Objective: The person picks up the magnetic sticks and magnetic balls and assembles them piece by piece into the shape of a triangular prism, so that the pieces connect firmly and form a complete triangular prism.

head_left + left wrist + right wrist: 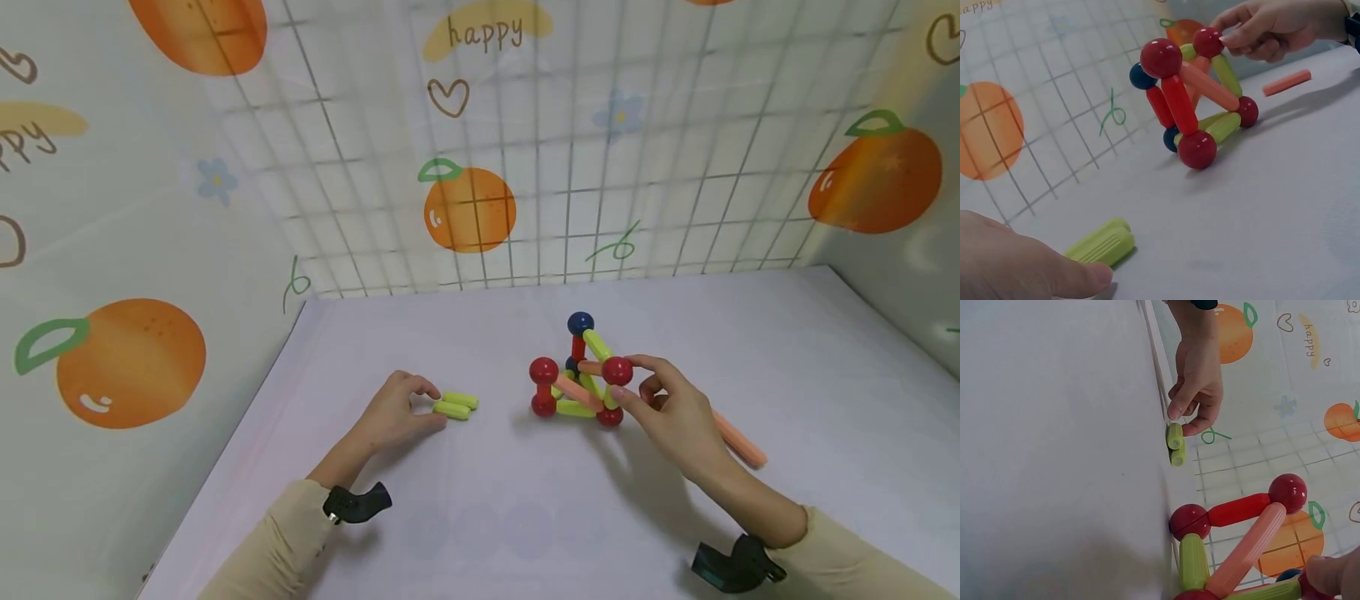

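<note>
Two short yellow-green sticks (457, 406) (1104, 244) (1175, 444) lie side by side on the pale table (517, 517). My left hand (431, 407) (1183, 422) pinches their near end between thumb and forefinger. To the right stands a frame of sticks and balls (576, 379) (1191, 94) (1241, 537), with red and dark blue balls joined by red, salmon and green sticks. My right hand (627, 382) (1229, 39) grips the frame's upper right red ball (617, 371) (1208, 42) with thumb and forefinger.
A loose salmon stick (742, 446) (1287, 82) lies on the table behind my right hand. A wire grid (570, 167) and cloth printed with oranges close off the back, left and right sides.
</note>
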A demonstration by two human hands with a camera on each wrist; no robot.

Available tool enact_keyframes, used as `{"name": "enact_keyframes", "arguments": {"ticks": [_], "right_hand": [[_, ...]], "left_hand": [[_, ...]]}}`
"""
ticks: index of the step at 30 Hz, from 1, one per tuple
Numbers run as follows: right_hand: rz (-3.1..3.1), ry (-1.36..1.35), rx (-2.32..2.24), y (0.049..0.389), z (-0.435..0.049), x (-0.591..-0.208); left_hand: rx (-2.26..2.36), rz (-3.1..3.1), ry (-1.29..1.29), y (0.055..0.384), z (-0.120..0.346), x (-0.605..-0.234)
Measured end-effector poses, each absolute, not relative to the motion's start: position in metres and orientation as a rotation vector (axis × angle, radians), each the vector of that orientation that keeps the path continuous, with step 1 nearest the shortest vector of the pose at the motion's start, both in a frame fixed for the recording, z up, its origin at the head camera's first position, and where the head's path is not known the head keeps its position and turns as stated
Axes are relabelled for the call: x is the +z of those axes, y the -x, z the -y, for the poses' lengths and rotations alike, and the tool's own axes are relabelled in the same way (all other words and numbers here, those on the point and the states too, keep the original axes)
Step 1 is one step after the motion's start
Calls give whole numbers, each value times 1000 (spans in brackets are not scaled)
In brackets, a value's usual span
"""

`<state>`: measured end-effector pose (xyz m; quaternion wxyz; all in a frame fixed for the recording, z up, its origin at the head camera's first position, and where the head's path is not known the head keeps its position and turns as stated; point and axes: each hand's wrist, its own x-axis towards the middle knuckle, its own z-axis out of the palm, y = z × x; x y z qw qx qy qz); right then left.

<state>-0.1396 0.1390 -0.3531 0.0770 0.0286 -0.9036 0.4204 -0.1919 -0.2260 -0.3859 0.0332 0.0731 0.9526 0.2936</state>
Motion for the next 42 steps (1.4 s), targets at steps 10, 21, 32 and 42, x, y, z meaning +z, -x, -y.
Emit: {"name": "enact_keyframes", "arguments": {"ticks": [10, 21, 32, 42], "right_hand": [[2709, -76, 1254, 141, -139, -353], [2717, -78, 1275, 142, -139, -354], [2707, -73, 1286, 140, -141, -353], [2694, -81, 1318, 138, -145, -352]], "left_hand": [[829, -2922, -288, 197, 224, -386], [829, -2939, -417, 192, 225, -377], [1153, -2889, -650, 192, 177, -319], [1259, -2787, -859, 200, 103, -299]]}}
